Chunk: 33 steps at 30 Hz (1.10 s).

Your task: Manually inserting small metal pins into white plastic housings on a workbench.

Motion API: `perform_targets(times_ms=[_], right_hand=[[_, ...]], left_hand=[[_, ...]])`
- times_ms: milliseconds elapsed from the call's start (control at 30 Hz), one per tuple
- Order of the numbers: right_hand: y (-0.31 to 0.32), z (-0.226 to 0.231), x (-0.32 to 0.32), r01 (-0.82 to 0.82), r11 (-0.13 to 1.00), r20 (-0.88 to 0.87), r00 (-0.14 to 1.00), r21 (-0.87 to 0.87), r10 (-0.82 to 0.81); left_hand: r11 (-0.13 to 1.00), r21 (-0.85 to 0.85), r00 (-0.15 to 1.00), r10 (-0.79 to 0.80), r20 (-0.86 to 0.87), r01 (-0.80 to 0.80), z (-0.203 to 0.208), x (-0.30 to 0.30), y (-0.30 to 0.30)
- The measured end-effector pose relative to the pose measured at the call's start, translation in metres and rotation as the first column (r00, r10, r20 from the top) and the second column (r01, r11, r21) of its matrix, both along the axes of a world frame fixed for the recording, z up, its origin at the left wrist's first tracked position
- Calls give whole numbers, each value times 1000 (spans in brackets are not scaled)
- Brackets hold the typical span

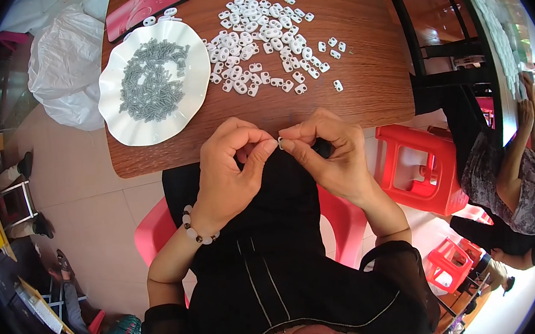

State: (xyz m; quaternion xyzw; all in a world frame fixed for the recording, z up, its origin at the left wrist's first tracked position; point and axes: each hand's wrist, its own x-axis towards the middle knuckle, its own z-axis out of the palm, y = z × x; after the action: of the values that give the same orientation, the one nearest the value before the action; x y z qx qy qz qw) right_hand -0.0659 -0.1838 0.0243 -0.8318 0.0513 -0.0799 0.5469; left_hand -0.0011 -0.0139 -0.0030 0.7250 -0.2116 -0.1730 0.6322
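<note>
Both my hands meet just off the near edge of the wooden table. The thumb and index finger of my right hand (pixel 338 154) pinch a small white plastic piece (pixel 281 143), mostly covered by the fingertips. My left hand (pixel 228 170) is also closed in a pinch, its fingertips against that piece; anything between them is too small to make out. Beyond my hands lies a loose spread of white two-holed plastic pieces (pixel 250 38). At the left, a white wavy-rimmed plate (pixel 113 107) carries a heap of tiny grey cylindrical parts (pixel 153 81), perhaps springs.
A pink phone (pixel 145 9) lies at the table's (pixel 362 82) far left, beside a white plastic bag (pixel 67 70). Red stools (pixel 420 166) stand at the right. Other people sit along the right side, one in a patterned grey top (pixel 517 189).
</note>
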Motion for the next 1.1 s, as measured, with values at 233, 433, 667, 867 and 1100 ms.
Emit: perform_targets(times_ms=[233, 433, 667, 867, 1100], right_hand=[[2, -1, 0, 3, 1000, -12, 1000, 2, -3], [2, -3, -2, -1, 999, -41, 999, 41, 2], [-1, -12, -4, 73, 975, -61, 996, 209, -62], [-2, -13, -6, 91, 954, -92, 993, 284, -68], [-1, -10, -7, 98, 942, -98, 993, 320, -70]], left_hand=[[999, -13, 1000, 31, 2, -31, -2, -4, -3], [999, -32, 999, 42, -26, -43, -7, -6, -3], [989, -147, 989, -11, -148, -11, -7, -4, 0], [983, -183, 946, -80, -313, 23, 4, 1, 3], [964, -264, 938, -109, -329, 19, -4, -2, 3]])
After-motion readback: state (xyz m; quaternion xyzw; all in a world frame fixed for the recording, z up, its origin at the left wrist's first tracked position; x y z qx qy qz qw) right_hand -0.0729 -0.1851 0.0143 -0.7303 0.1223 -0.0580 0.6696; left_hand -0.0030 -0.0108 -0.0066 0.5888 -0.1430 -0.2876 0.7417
